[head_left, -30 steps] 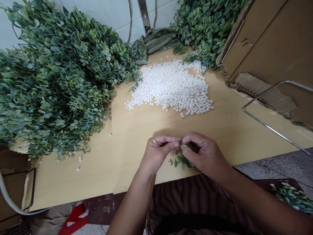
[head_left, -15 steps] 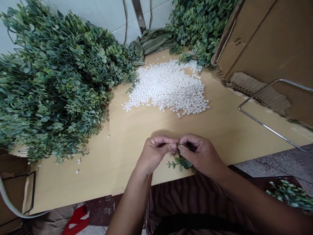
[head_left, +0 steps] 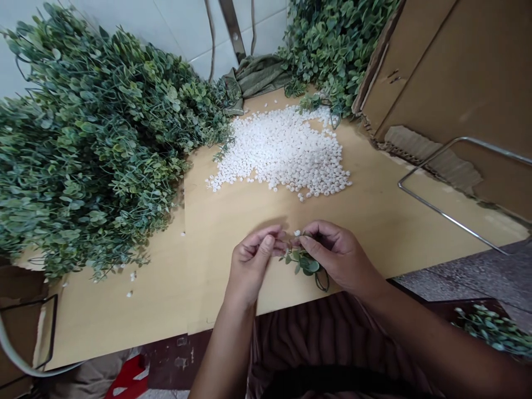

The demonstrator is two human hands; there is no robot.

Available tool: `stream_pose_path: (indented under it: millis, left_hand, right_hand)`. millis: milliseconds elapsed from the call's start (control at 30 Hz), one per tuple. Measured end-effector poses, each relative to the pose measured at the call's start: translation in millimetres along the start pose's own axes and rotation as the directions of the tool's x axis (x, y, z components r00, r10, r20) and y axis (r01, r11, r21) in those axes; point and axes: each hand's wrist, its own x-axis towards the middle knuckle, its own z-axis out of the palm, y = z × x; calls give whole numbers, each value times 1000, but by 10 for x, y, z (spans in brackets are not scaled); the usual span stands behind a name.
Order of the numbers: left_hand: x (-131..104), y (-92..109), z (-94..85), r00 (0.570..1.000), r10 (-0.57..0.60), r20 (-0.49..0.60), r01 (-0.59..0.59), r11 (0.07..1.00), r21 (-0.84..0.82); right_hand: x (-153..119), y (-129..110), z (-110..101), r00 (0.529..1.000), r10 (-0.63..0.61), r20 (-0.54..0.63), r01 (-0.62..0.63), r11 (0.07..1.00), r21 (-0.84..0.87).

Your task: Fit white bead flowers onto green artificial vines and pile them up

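Observation:
My right hand (head_left: pixel 338 252) pinches a small green leafy sprig (head_left: pixel 306 263) near the table's front edge. A white bead (head_left: pixel 297 233) shows at the tip of the sprig, by my right fingertips. Just left of the sprig is my left hand (head_left: pixel 255 257), its fingers slightly curled and apart, with nothing visible in them. Beyond both hands, a spread of small white beads (head_left: pixel 282 149) lies on the tan tabletop (head_left: pixel 224 221).
Heaped green foliage (head_left: pixel 91 149) covers the left side, with more foliage (head_left: pixel 336 50) at the back. On the right stand a cardboard box (head_left: pixel 461 83) and a bent metal wire (head_left: pixel 453 216). Green sprigs (head_left: pixel 494 330) lie at lower right.
My left hand has drawn back to the left and its fingers have parted from the sprig. A white bead now shows at the sprig's tip, and more of the leaves are visible.

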Motion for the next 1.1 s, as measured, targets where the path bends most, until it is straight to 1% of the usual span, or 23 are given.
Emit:
stream_pose_path:
  millis: [67,133,233,333,400,467,533,600,667,733,800,867,933,1000,1100]
  left_hand:
    - [-65,20,-32,999,32,-14,-31,996,84]
    - [-115,36,-39,999,54,-2,-53,983,173]
    - [-140,25,-19,997,73,3,-71,968,242]
    - [-120,-9,4,992,78,-101,-52,970,238]
    - [-102,-22,25,984,78,-159,-42,975,218]
    - [-89,-21,59,982,88,-169,-51,976,210]
    - [-79,-14,102,982,110,-152,-75,973,219]
    - [-66,-10,142,981,144,-130,-111,965,237]
    - [-46,-13,170,975,189,-114,-154,954,259]
    - [-22,-25,189,967,230,-109,-192,941,279]
    - [-2,-42,208,957,259,-131,-214,935,282]
    - [5,-56,236,949,274,-158,-226,936,268]
    - [6,-55,266,949,274,-157,-228,938,260]
    - [22,-32,281,957,268,-110,-227,930,290]
    - [147,50,233,965,261,7,-240,878,414]
  right_hand:
    - [0,18,1,1000,23,-10,-23,999,24]
    - [-2,24,1,999,30,-16,-29,999,33]
    - [-14,5,3,999,37,-22,-36,999,35]
    - [-50,-16,24,998,57,15,-58,998,32]
    - [-81,-4,52,998,61,14,-61,997,-45]
    - [-108,29,80,999,20,-38,-27,984,-179]
    - [-123,60,93,993,-69,-94,40,958,-283]
    - [-127,65,81,982,-160,-103,118,937,-329]
    - [-122,36,47,971,-237,-40,207,910,-359]
    - [-111,-8,7,958,-281,53,279,876,-394]
    - [-101,-45,-23,956,-279,89,290,854,-433]
    - [-90,-64,-37,965,-251,78,258,850,-460]
    - [-78,-64,-42,966,-244,82,254,849,-463]
    - [-66,-53,-45,960,-264,92,277,842,-463]
    - [-58,-31,-59,953,-293,78,294,833,-469]
